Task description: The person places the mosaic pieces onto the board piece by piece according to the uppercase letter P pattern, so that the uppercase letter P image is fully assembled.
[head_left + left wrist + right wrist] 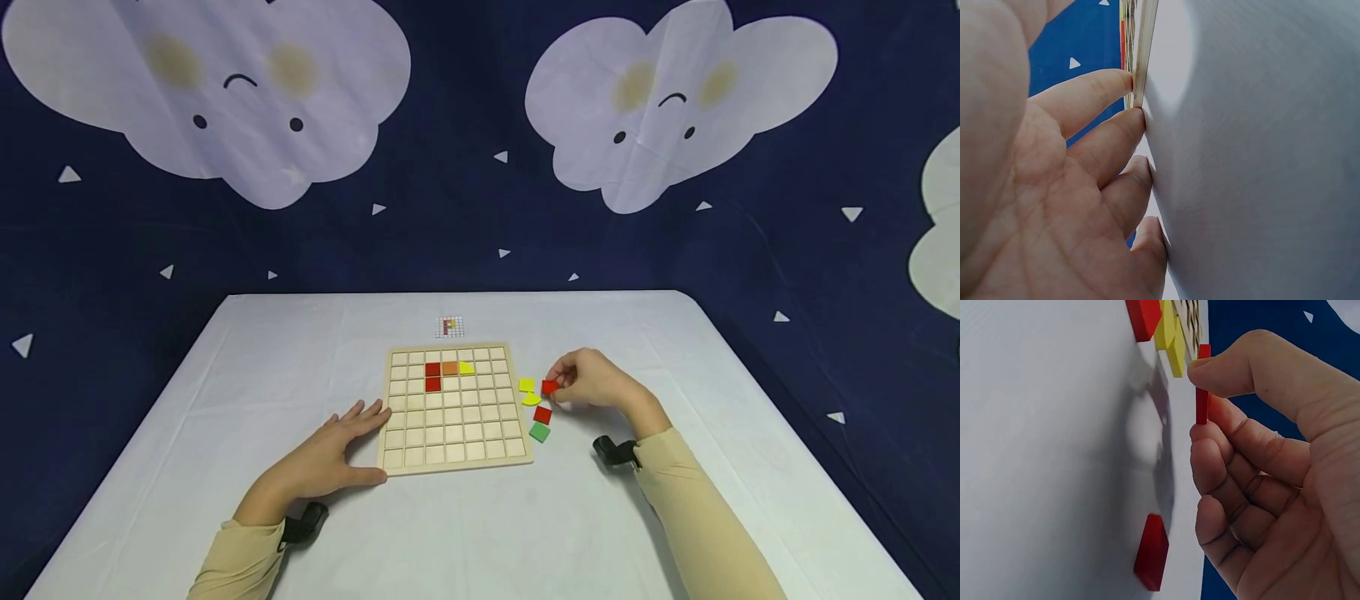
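My right hand (596, 379) pinches a red tile (1202, 409) between thumb and fingers, just above the table to the right of a wooden grid board (455, 457). My left hand (322, 454) lies spread at the board's left side, fingertips and thumb touching its edge. On the board sit two red tiles, one (432, 369) above the other (432, 384), then an orange tile (450, 368) and a yellow piece (467, 367) in the upper row. Another red tile (1152, 553) lies below the right hand in the right wrist view; the hand hides it in the head view.
Beside the board's right edge lie a yellow square (527, 384), a rounded yellow piece (532, 399), a red tile (542, 415) and a green tile (539, 432). A small patterned grid card (450, 327) is beyond the board. A dark cloud-print cloth (450, 233) hangs behind the white table (315, 333).
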Tool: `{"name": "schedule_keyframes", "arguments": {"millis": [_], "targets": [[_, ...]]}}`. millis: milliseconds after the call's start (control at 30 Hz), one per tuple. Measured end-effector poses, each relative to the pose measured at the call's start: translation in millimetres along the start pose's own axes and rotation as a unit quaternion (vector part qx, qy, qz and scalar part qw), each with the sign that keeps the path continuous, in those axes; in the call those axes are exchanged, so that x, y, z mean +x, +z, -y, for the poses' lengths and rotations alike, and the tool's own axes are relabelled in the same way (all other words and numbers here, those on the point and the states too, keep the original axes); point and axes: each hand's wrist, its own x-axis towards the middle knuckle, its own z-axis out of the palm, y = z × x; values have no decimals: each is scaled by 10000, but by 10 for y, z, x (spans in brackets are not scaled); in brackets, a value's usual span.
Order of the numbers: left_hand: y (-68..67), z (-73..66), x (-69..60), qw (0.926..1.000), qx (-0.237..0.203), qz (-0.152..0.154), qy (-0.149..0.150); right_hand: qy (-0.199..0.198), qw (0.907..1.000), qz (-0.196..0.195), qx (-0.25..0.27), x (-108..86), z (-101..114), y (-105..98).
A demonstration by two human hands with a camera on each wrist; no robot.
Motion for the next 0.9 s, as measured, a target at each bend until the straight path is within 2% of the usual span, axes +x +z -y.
{"name": "schedule_keyframes", "arguments": {"millis": [367, 900], "targets": [[-3, 2, 1, 10000, 2, -6, 14, -276, 9995, -126, -50, 81, 144, 2], [4, 10, 2, 10000, 5, -2, 19, -641, 9979, -61, 53, 309, 534, 193]]}}
